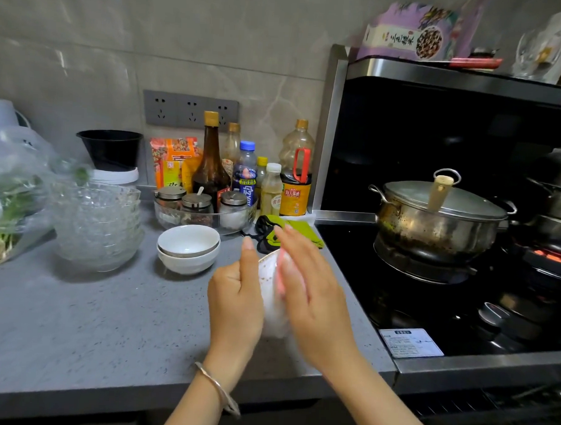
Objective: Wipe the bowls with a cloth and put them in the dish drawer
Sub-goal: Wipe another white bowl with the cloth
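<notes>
My left hand [235,302] grips a white bowl [268,269] tilted on its side above the grey counter [75,316]. My right hand [311,290] lies flat against the bowl's inside, pressing a pale cloth [276,321] into it; the cloth is blurred and mostly hidden between my hands. Two more white bowls [188,248] sit stacked on the counter just left of my hands. A stack of clear glass bowls [97,225] stands further left. No dish drawer is in sight.
Sauce bottles [212,164] and a tray of spice jars [205,209] line the back wall. A green-and-black cloth [288,232] lies behind my hands. To the right is a black stove [350,266] with a lidded steel pot [439,219]. Bagged greens [6,206] sit far left.
</notes>
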`<state>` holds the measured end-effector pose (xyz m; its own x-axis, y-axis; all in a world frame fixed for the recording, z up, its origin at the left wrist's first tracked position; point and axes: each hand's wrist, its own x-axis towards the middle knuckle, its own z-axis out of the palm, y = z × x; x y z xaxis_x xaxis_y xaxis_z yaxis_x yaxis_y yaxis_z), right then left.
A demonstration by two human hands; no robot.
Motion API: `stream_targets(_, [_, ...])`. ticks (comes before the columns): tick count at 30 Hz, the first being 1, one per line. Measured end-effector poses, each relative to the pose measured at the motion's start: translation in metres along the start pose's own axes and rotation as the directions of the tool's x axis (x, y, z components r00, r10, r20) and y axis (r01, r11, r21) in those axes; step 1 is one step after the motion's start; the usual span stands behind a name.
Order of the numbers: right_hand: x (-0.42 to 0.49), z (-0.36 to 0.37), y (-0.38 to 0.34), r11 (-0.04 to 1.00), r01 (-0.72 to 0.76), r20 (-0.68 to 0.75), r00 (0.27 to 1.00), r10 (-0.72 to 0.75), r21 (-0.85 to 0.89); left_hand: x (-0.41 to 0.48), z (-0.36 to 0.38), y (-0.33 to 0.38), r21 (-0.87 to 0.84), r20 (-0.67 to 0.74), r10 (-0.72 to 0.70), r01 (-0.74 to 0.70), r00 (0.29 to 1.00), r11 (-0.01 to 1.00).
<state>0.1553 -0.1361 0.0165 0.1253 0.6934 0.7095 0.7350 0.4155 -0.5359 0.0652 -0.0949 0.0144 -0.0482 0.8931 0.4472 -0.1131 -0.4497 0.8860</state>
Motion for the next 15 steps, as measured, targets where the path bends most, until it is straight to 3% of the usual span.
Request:
stream_targets(2, [0.007,-0.014,-0.007,0.914,-0.281,0.110,0.959,0.260,0.294,0.000,-0.004,0.002,-0.087,0.045,-0.038,0.042,0.998,0.995])
stream_targets(4, [0.010,-0.025,-0.007,0.774,-0.539,0.268,0.841,0.471,0.331,0.000,-0.008,0.007,-0.143,0.082,-0.077,0.088,0.994,0.986])
stream_targets(5, [0.009,-0.029,-0.006,0.745,-0.585,0.302,0.809,0.505,0.320,0.000,-0.010,0.009,-0.174,0.099,-0.102,0.118,0.990,0.978])
stream_targets(8, [0.011,-0.034,-0.003,0.757,-0.564,0.298,0.823,0.484,0.329,0.003,-0.013,0.007,-0.249,0.137,-0.185,0.215,0.973,0.944])
stream_targets(11, [0.011,-0.036,0.000,0.774,-0.544,0.292,0.836,0.465,0.323,0.006,-0.015,0.002,-0.193,0.203,-0.231,0.270,0.951,0.943])
stream_targets(15, [0.010,-0.044,0.004,0.798,-0.504,0.273,0.860,0.431,0.329,0.013,-0.019,0.000,-0.017,0.299,-0.162,0.176,0.940,0.984])
